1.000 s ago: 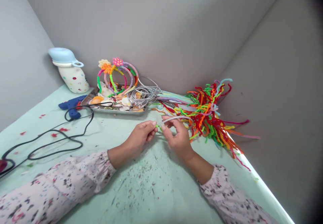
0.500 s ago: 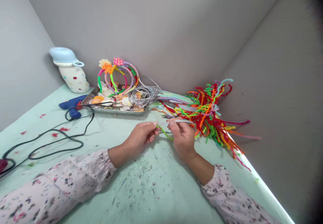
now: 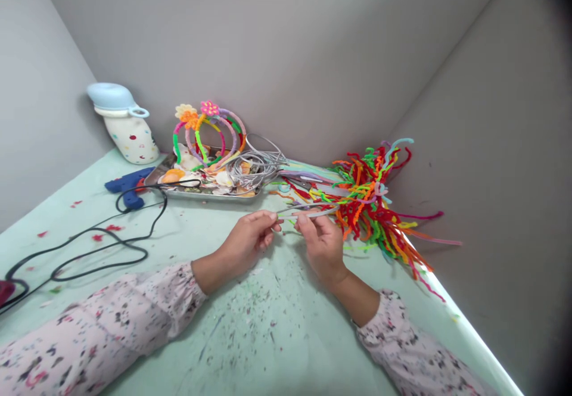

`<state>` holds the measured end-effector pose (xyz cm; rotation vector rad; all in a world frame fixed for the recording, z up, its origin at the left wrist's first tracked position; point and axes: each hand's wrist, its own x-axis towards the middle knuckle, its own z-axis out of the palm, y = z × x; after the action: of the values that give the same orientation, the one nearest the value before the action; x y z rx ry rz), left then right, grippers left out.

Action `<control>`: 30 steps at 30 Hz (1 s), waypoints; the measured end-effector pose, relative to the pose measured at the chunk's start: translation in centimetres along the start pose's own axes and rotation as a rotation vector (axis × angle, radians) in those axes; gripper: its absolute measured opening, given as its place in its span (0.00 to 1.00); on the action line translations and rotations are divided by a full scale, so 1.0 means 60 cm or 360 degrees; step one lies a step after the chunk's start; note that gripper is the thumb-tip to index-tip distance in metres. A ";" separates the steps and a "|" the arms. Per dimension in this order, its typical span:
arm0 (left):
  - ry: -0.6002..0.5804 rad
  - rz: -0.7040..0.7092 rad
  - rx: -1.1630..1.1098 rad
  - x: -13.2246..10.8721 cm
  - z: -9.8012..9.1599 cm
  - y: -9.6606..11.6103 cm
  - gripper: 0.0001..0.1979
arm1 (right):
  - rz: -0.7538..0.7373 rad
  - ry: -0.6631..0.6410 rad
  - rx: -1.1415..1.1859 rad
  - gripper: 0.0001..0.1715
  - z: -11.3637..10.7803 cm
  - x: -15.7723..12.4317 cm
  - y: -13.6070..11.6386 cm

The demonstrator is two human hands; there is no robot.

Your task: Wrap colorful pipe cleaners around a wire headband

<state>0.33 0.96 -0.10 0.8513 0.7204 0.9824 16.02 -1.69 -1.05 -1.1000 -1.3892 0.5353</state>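
Smooth band [image 3: 329,211], fuzzy pipe cleaners [image 3: 370,196], shiny metal tray [image 3: 212,198], matt plastic glue gun [image 3: 129,185]

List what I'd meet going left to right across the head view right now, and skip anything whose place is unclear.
Blue-lidded bottle → flowered headbands → left hand → right hand → bundle of colourful fuzzy stems.

Grey walls [image 3: 290,56] border a pale green tabletop [image 3: 286,348], the far right too dark to read.
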 end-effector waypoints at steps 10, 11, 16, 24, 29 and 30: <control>0.0025 -0.0031 0.0039 0.000 0.002 0.003 0.09 | 0.0057 -0.0018 0.0063 0.12 0.000 0.002 -0.002; 0.0034 -0.0040 0.0046 0.000 0.002 0.002 0.09 | 0.0063 -0.0023 0.0066 0.12 0.000 0.002 -0.003; 0.0071 -0.0027 0.0049 0.002 0.002 0.001 0.09 | 0.0095 -0.0020 0.0088 0.12 0.001 0.003 -0.005; 0.0026 -0.0007 -0.0015 -0.001 0.000 0.003 0.07 | 0.0207 -0.0011 0.0085 0.17 0.001 0.006 -0.010; 0.0028 0.0023 -0.0010 -0.002 0.001 0.003 0.08 | 0.0300 0.0005 0.0176 0.17 0.004 0.010 -0.014; 0.0033 0.0026 -0.0010 -0.002 0.001 0.003 0.08 | 0.0308 0.0011 0.0187 0.17 0.004 0.011 -0.015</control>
<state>0.25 0.87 0.10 0.8439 0.7284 1.0088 15.65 -1.45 -0.01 -1.1453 -1.2359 0.7429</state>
